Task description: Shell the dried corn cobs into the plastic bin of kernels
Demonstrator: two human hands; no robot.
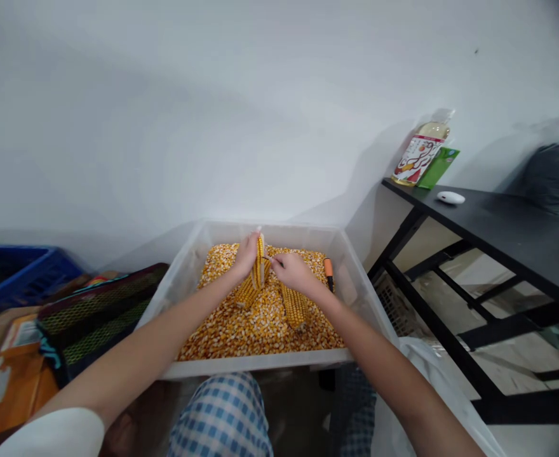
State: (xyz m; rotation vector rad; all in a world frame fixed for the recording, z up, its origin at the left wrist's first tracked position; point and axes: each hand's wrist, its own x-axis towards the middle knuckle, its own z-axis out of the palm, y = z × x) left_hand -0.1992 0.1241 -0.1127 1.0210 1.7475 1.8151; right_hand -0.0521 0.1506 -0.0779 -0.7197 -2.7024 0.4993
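Left of the clear plastic tub (255, 365), a blue plastic crate (22, 276) sits farthest back, a dark woven mat (93, 317) with green mesh panels leans against the tub's side, and an orange cardboard box (13, 374) lies nearest the person.

Inside the tub, loose corn kernels (260, 330) cover the floor. At the tub's middle, the left hand (248, 254) has its fingers (255, 240) curled narrowly around the top of an upright corn cob (259, 263). A rounded, dry cob could twist in that grip if pressed from the side, and a slip could shed kernels or drop it. A second cob (247, 293) lies tilted just below, touching or nearly touching the first; the picture doesn't settle which.

The right hand (296, 271) is just beside the left, its fingers (279, 260) pinched narrowly toward a thin dark strip (266, 258) at the upright cob. Whether they grip it, I cannot tell. If it is sharp, a sudden slip could catch the left hand.

A third cob (293, 306) lies under the right hand, and an orange-handled tool (328, 270) stands among the kernels near the tub's right wall, where a careless elbow could knock it.

Right of the tub, a black table (451, 203) holds a bottle (420, 152) and a white computer mouse (450, 197).
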